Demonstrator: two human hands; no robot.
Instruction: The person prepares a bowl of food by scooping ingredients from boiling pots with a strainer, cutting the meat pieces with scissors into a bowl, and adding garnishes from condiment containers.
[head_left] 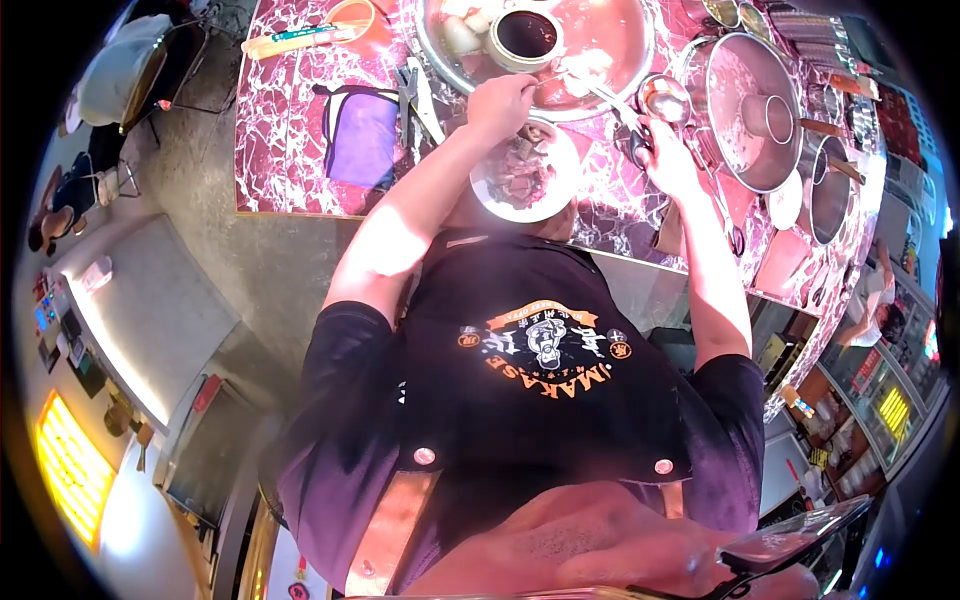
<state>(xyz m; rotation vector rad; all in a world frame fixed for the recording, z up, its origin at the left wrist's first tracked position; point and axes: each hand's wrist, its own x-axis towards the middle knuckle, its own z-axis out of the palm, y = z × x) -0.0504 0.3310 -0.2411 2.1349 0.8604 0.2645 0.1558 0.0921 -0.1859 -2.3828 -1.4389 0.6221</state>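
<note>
My left hand [500, 106] is closed in a pinch above the near rim of a big metal pot [640, 62]. Whatever lies between its fingertips is too small to make out. Closed around the handles of silver scissors [618, 105] is my right hand [668, 160]; their blades point toward pale, glare-washed food [580, 72] at the pot's near side. Just below my left hand stands a white bowl [487, 195] with pieces of meat [525, 172] in it. A shiny ladle [664, 100] rests beside the scissors.
Right of the hands is a large round metal pan [735, 165] with a central tube, then smaller pots [828, 200]. A purple pouch [360, 138] and metal tongs [424, 100] lie to the left, with an orange cup [352, 16] farther back. Other people [75, 205] are at the sides.
</note>
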